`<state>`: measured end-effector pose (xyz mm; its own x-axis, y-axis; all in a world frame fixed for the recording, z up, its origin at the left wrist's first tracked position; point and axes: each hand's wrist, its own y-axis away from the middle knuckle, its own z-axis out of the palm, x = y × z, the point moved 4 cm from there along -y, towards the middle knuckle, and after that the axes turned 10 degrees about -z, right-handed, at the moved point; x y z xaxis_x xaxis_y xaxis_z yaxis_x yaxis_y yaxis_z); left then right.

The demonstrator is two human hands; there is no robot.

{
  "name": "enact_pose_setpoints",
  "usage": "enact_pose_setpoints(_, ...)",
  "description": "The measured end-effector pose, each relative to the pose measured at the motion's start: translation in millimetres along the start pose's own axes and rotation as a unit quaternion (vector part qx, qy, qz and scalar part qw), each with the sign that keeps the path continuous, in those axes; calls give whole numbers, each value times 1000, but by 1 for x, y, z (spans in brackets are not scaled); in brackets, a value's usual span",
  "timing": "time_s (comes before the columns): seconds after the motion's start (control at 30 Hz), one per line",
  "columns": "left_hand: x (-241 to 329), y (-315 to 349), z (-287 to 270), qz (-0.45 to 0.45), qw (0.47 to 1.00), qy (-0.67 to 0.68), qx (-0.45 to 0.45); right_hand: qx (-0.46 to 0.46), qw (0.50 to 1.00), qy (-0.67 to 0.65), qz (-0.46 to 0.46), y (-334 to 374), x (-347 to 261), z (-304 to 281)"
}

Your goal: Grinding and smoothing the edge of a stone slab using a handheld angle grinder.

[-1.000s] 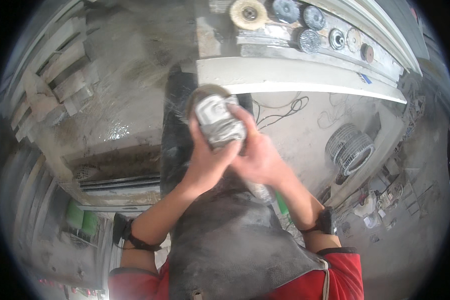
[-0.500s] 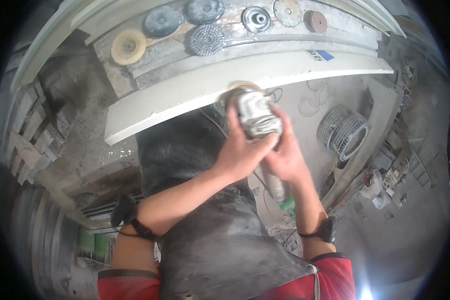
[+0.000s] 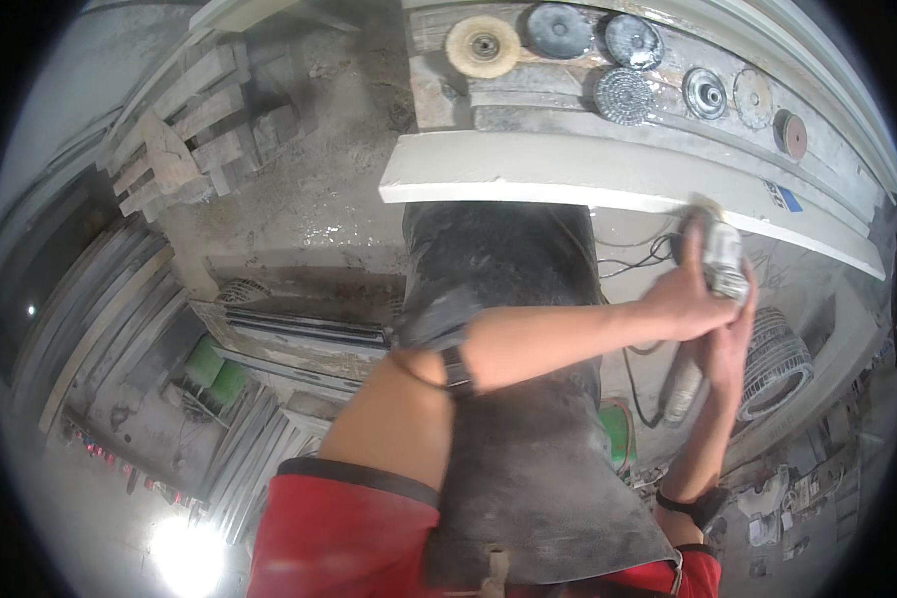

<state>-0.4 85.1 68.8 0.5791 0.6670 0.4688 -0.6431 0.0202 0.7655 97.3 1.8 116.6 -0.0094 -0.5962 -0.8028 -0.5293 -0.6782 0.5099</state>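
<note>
Both hands are closed around a dusty angle grinder [image 3: 725, 257]. My left hand [image 3: 676, 299] wraps the side near its head, while my right hand [image 3: 725, 351] grips the body from the right and below. The grinder's long handle end [image 3: 683, 387] hangs down beneath my hands. Its disc side meets the front edge of a long pale slab [image 3: 528, 167], toward the slab's right part; the disc itself is mostly hidden and blurred. My left forearm reaches across my dark apron [image 3: 518, 399].
Several round discs and pads lie behind the slab, among them a cream pad [image 3: 482, 47] and a ridged grey disc [image 3: 623, 96]. Black cable [image 3: 636, 261] loops below the slab. Ribbed round items [image 3: 775, 364] stand at right. Stacked slabs [image 3: 110, 319] lean at left.
My hands and the grinder have moved right along the slab's front edge. The whole view has shifted and turned, so the slab and discs appear farther right.
</note>
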Motion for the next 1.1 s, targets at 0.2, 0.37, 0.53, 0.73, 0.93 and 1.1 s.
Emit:
enact_pose_setpoints(0.2, -74, 124, -134, 106, 977, 160, 94, -149, 985, 75, -47, 30, -46, 182)
enact_pose_setpoints(0.37, -126, 223, -233, 130, 957, 192, 174, -311, 937, 148, -61, 41, -87, 311)
enact_pose_setpoints(0.53, -119, 241, -228, 140, 953, 196, 184, -306, 939, 130, -84, 54, -91, 317)
enact_pose_setpoints(0.73, -92, 176, -173, 149, 966, 141, 155, -193, 964, 152, -104, 44, -71, 234)
enact_pose_setpoints(0.93, -85, 169, -172, 141, 971, 111, 160, -191, 973, 102, -74, 38, -74, 231)
enact_pose_setpoints(1.1, -100, 207, -207, 131, 955, 196, 180, -251, 958, 136, -25, 45, -85, 282)
